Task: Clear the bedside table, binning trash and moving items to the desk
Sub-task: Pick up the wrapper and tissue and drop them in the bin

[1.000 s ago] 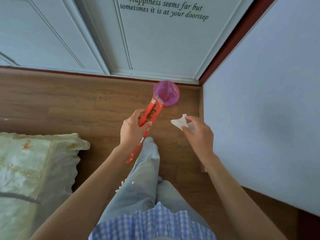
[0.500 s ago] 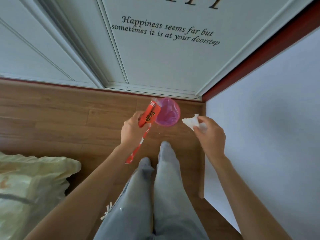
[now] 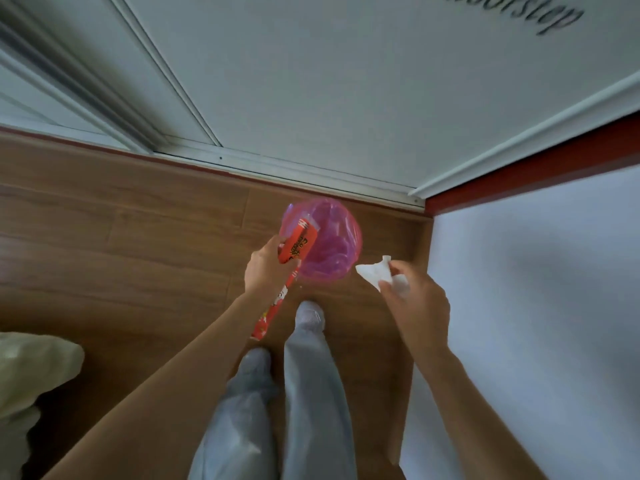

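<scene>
A small bin lined with a pink plastic bag [image 3: 332,242] stands on the wooden floor near the corner. My left hand [image 3: 266,268] grips a long red snack wrapper [image 3: 297,244]; its upper end reaches over the bin's left rim, its lower end hangs down past my wrist. My right hand [image 3: 415,299] holds a crumpled white tissue [image 3: 375,275] just right of the bin and level with its near rim.
White sliding wardrobe doors [image 3: 311,81] with lettering rise behind the bin. A pale wall [image 3: 536,289] with a red-brown trim closes the right side. A light green pillow edge [image 3: 31,368] shows at the lower left. My legs and feet stand just before the bin.
I have stepped closer, so the bin is nearer and larger. The wrapper's top end now lies over the bin's rim. The tissue hand has moved forward beside the bin.
</scene>
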Tool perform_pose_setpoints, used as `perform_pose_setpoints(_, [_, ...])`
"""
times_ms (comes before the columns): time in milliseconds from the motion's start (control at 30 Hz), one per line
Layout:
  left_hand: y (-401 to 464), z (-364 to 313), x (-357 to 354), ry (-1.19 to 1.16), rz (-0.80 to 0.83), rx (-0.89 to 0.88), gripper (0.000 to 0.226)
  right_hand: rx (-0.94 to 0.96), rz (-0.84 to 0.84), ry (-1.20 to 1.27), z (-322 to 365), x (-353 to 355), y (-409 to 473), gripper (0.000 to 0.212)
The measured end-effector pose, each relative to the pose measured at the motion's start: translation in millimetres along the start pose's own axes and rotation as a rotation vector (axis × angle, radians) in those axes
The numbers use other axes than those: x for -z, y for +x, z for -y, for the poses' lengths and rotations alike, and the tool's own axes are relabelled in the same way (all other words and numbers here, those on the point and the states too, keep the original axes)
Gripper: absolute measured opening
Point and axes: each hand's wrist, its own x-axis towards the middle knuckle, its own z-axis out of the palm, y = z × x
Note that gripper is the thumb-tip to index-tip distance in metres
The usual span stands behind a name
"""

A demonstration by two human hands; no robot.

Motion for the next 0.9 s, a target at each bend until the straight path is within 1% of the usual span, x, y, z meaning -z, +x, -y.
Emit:
perform_pose_setpoints(100, [40,22,-38,0.029,0.031,0.051,0.049,0.005,0.045,-0.003,-22,-37,23,0.037])
perform_pose_setpoints(200, [77,38,-69,0.109,0.07,0.075,0.052,0.012,0.068,-0.003,-41,-70,43,0.036])
perform_pose_setpoints(300, [106,49,-95,0.171,0.118,0.094,0.049,-0.009,0.06,-0.002,-59,-98,58,0.034])
perform_pose_setpoints(400, [128,55,-114,0.236,0.155,0.096,0.05,-0.042,0.055,0.014,-73,-119,67,0.034])
perform_pose_setpoints(533, [144,57,-125,0.33,0.199,0.057,0.045,-0.045,0.076,0.007,-77,-136,74,0.033])
perform_pose_setpoints(700, [138,53,-112,0.522,0.177,-0.063,0.038,-0.031,0.091,0.018,-67,-140,85,0.032])
perform_pose_setpoints(767, [130,55,-102,0.569,0.112,-0.177,0.035,-0.014,0.082,-0.006,-60,-140,91,0.032])
perform_pose_setpoints(833, [122,58,-92,0.577,0.014,-0.327,0.031,0.014,0.084,-0.029,-51,-141,98,0.033])
perform_pose_setpoints(900, [115,63,-83,0.591,-0.07,-0.456,0.031,0.019,0.116,-0.053,-41,-146,107,0.032])
